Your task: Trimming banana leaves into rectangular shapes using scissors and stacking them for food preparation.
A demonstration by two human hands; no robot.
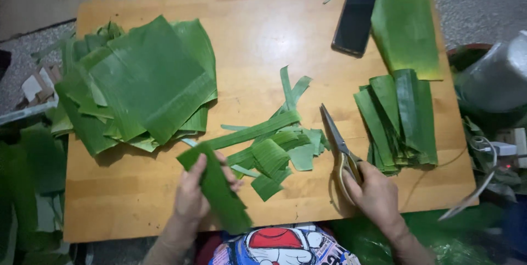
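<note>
Head view: left hand (192,196) clamped around a folded green leaf strip (217,188) at the wooden table's (258,29) near edge. Right hand (376,193) grips the scissors (340,152) by the handles, blades lying closed on the wood. Trimmings (272,149) lie between the hands; cut-leaf stacks left (137,84) and right (401,116); dark phone (354,20) beyond.

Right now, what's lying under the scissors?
Under the scissors shows only bare wooden table; their handles are covered by the right hand, so anything beneath there is hidden.
</note>
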